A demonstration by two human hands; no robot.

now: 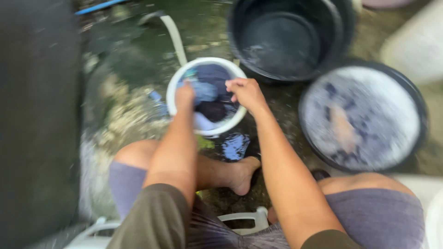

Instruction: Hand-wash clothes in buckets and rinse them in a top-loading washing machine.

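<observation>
White bucket [171, 94] sits ahead between the knees, blue clothes [210, 90] inside. Left hand [184, 96] clutches cloth at the left rim; right hand [247, 92] pinches cloth at the right rim. Blurry.

both hands, left [184, 96] and right [246, 92], in white bucket [174, 87] on blue clothes [210, 92]; soapy black basin [362, 117] beside.

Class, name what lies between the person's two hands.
In the head view, blue wet clothes inside the white bucket lie between the left hand and right hand.
</observation>
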